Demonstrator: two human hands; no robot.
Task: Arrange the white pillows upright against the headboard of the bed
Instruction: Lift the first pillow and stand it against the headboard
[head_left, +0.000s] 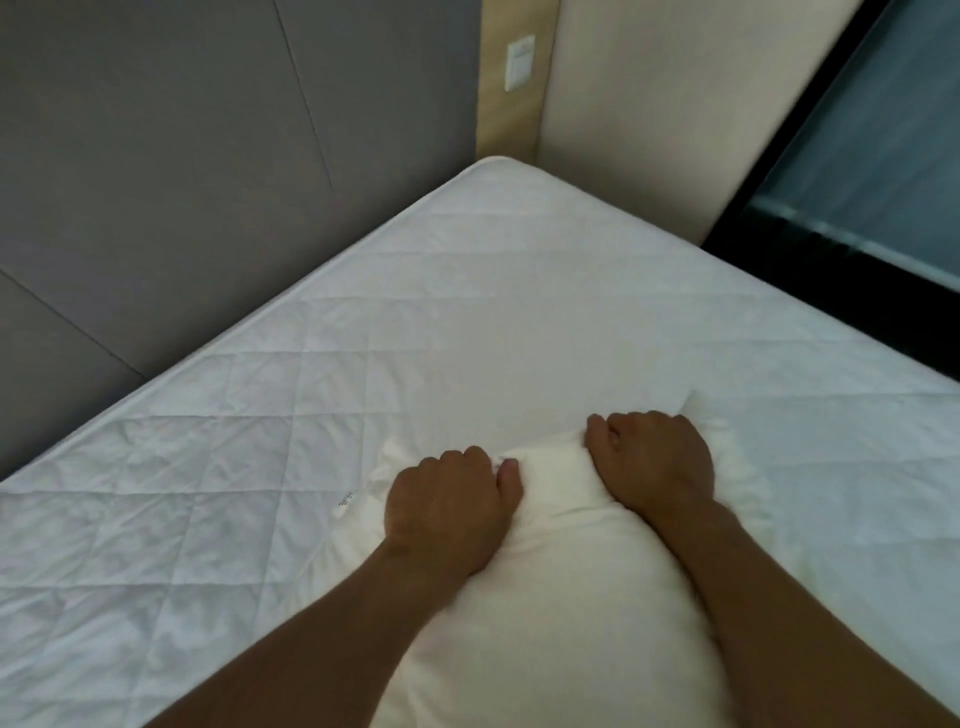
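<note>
The white pillow (561, 587) lies flat on the bed under both my forearms, its far edge bunched up in my two hands. My left hand (449, 506) is a closed grip on that edge, knuckles up, thumb pressed against the fabric. My right hand (652, 462) is also closed on the pillow, just beside the left and a little farther from me, fingers curled over the far edge near its corner. A loose flap of pillowcase sticks out past my right hand, and another spreads to the left of my left hand.

Just left of my left grip a small printed tag (344, 501) lies on the mattress. Beyond both hands the quilted white mattress cover (467, 312) stretches bare to the far corner of the bed, with nothing between my grips and the headboard.

The grey padded headboard (182, 156) runs along the mattress edge, well beyond and to the left of my hands. Past the bed corner stands a pale wood strip with a white wall switch (519, 61), then a beige wall panel (675, 104). Far to the right of my right hand is a dark-framed window (857, 182).
</note>
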